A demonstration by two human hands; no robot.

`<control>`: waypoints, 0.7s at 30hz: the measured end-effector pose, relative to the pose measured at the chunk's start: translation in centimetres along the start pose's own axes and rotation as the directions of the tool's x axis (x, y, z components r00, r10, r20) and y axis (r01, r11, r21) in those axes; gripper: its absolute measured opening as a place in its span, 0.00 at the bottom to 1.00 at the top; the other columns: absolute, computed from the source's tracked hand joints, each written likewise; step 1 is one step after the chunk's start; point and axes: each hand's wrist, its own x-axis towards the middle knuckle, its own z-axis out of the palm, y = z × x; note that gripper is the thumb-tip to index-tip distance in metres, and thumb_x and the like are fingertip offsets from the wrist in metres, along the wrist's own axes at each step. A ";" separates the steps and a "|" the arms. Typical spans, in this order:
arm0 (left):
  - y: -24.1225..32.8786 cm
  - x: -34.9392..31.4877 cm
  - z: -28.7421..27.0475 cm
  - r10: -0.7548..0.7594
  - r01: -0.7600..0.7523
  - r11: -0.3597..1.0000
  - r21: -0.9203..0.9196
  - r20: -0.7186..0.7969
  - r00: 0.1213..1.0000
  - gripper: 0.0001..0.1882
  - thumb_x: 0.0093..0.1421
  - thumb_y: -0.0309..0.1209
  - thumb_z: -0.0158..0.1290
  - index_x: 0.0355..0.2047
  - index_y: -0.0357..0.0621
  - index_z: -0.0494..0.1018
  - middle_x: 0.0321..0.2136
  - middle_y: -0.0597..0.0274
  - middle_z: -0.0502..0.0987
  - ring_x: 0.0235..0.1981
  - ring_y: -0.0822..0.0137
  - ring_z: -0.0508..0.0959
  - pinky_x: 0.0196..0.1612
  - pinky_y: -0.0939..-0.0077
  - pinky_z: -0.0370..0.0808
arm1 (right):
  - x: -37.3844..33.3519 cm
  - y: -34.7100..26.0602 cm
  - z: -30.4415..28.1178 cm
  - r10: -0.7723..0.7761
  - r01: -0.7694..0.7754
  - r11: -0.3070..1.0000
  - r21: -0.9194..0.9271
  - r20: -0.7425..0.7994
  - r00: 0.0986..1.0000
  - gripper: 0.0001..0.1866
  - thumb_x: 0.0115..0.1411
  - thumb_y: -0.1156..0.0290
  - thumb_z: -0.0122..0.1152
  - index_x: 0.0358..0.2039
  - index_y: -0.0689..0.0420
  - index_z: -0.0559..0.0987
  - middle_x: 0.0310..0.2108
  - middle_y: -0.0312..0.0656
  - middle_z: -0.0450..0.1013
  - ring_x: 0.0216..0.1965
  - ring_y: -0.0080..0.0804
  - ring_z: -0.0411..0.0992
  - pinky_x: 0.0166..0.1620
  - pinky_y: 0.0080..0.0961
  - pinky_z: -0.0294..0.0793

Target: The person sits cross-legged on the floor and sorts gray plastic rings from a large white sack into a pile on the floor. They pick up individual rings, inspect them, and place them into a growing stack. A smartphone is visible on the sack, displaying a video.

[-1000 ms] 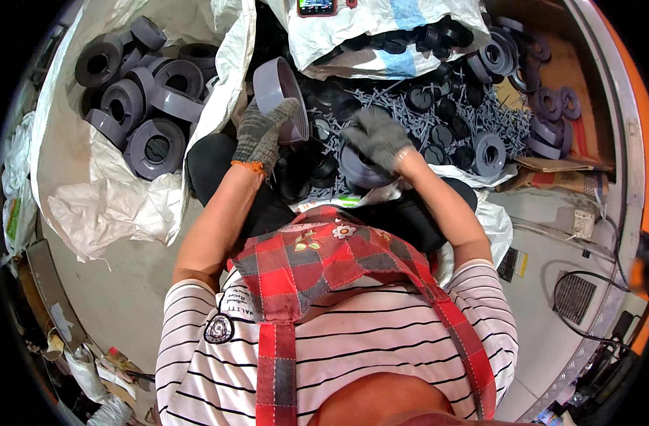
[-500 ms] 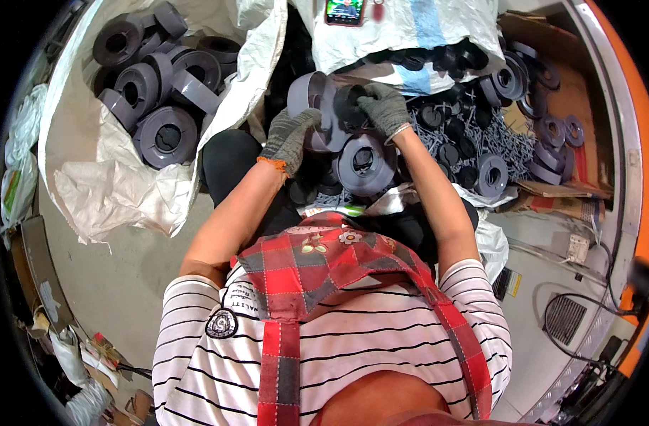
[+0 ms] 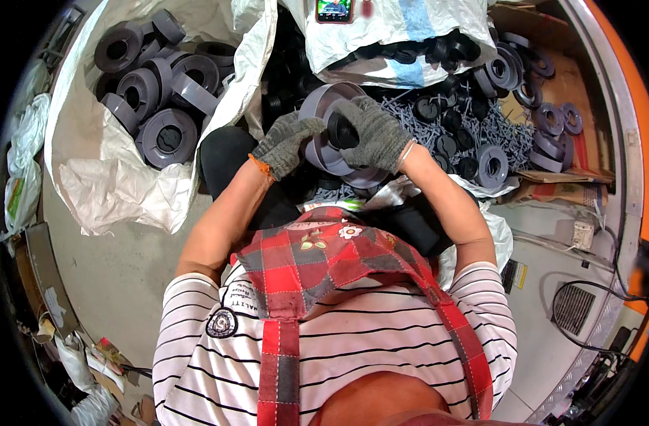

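Observation:
My left hand (image 3: 287, 144), in a grey knit glove with an orange cuff, is closed on the left edge of a grey plastic flanged ring (image 3: 322, 157). A black round cap (image 3: 344, 132) sits at the ring's central opening; whether it is seated cannot be seen. My right hand (image 3: 376, 133), gloved alike, has its fingers closed round the cap and against the ring. Beneath them, another grey flanged ring (image 3: 366, 177) lies partly covered.
On the left, a white woven sack (image 3: 118, 192) holds several grey rings (image 3: 167, 138). Grey plastic pins (image 3: 509, 142) and black caps (image 3: 445, 145) lie heaped on the right, beside a cardboard box (image 3: 573, 92). A phone (image 3: 334, 10) rests on another white sack (image 3: 367, 46).
My right hand has brought the black cap left and down, to the middle of the held ring. The left hand has shifted slightly left and down, and the lower ring is now more covered.

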 end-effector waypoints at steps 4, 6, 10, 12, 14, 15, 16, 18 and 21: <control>3.4 0.6 0.5 -0.572 0.483 0.341 -0.806 0.230 0.788 0.17 0.54 0.30 0.57 0.43 0.36 0.72 0.35 0.59 0.77 0.37 0.67 0.77 0.41 0.74 0.75 | -0.7 -0.2 -0.2 -0.015 0.015 1.000 0.001 -0.080 0.997 0.40 0.40 0.54 0.68 0.52 0.61 0.66 0.49 0.57 0.66 0.50 0.49 0.66 0.53 0.40 0.66; 2.7 0.6 1.6 -0.546 0.493 0.473 -0.730 0.196 0.815 0.21 0.54 0.28 0.58 0.48 0.39 0.69 0.41 0.60 0.76 0.41 0.67 0.76 0.45 0.71 0.74 | -0.7 -0.2 0.3 0.173 -0.141 0.961 0.240 -0.120 0.978 0.36 0.42 0.54 0.68 0.49 0.61 0.69 0.43 0.53 0.71 0.42 0.45 0.72 0.44 0.36 0.72; 2.4 0.6 2.0 -0.496 0.482 0.781 -0.397 0.074 0.865 0.28 0.54 0.31 0.59 0.54 0.39 0.64 0.46 0.61 0.73 0.45 0.66 0.73 0.49 0.70 0.72 | -0.7 1.4 0.9 0.453 -0.577 0.202 0.791 0.447 0.771 0.25 0.51 0.53 0.64 0.39 0.62 0.74 0.27 0.43 0.75 0.22 0.27 0.74 0.22 0.21 0.71; 2.9 0.3 2.0 -0.498 0.423 0.727 -0.541 0.008 0.867 0.34 0.50 0.35 0.61 0.56 0.41 0.63 0.45 0.59 0.73 0.43 0.68 0.73 0.46 0.73 0.72 | -1.0 1.0 1.1 0.409 -0.581 0.105 0.807 0.497 0.765 0.22 0.54 0.54 0.61 0.36 0.62 0.75 0.26 0.42 0.75 0.22 0.26 0.74 0.21 0.22 0.70; 2.9 0.4 2.1 -0.422 0.336 0.758 -0.559 -0.026 0.906 0.37 0.50 0.34 0.61 0.59 0.41 0.59 0.48 0.58 0.71 0.46 0.68 0.72 0.48 0.72 0.71 | -0.9 0.6 3.6 0.329 -0.147 0.603 0.784 -0.076 0.941 0.20 0.59 0.53 0.55 0.33 0.60 0.76 0.21 0.40 0.75 0.16 0.28 0.71 0.18 0.23 0.68; 3.2 0.4 2.1 -0.392 0.330 0.840 -0.431 -0.060 0.918 0.38 0.49 0.33 0.61 0.60 0.41 0.58 0.49 0.57 0.71 0.48 0.67 0.71 0.50 0.72 0.70 | -1.1 0.5 3.2 0.351 -0.230 0.545 0.806 0.030 0.936 0.20 0.59 0.53 0.55 0.33 0.59 0.76 0.21 0.41 0.75 0.15 0.29 0.71 0.17 0.23 0.68; 3.8 0.5 1.9 -0.356 0.318 0.902 -0.293 -0.087 0.930 0.39 0.49 0.33 0.61 0.60 0.41 0.57 0.50 0.57 0.70 0.49 0.67 0.70 0.51 0.72 0.69 | -1.4 0.6 2.9 0.366 -0.313 0.485 0.816 0.135 0.921 0.20 0.59 0.52 0.55 0.34 0.59 0.76 0.21 0.41 0.75 0.15 0.29 0.70 0.17 0.23 0.67; 4.0 0.5 1.7 -0.396 0.358 0.892 -0.276 -0.093 0.914 0.42 0.48 0.32 0.62 0.61 0.40 0.55 0.51 0.56 0.69 0.51 0.66 0.69 0.53 0.72 0.67 | -0.6 1.8 3.6 0.449 -0.531 0.016 0.847 0.468 0.761 0.22 0.55 0.51 0.60 0.36 0.60 0.75 0.24 0.42 0.75 0.19 0.28 0.71 0.20 0.23 0.69; 3.5 0.3 1.4 -0.511 0.449 0.769 -0.455 -0.016 0.859 0.45 0.47 0.33 0.62 0.63 0.40 0.52 0.52 0.55 0.68 0.52 0.64 0.68 0.56 0.71 0.65 | -1.3 1.1 3.4 0.400 -0.366 0.578 0.729 0.138 0.906 0.25 0.56 0.49 0.58 0.33 0.63 0.76 0.20 0.45 0.75 0.18 0.29 0.71 0.21 0.24 0.70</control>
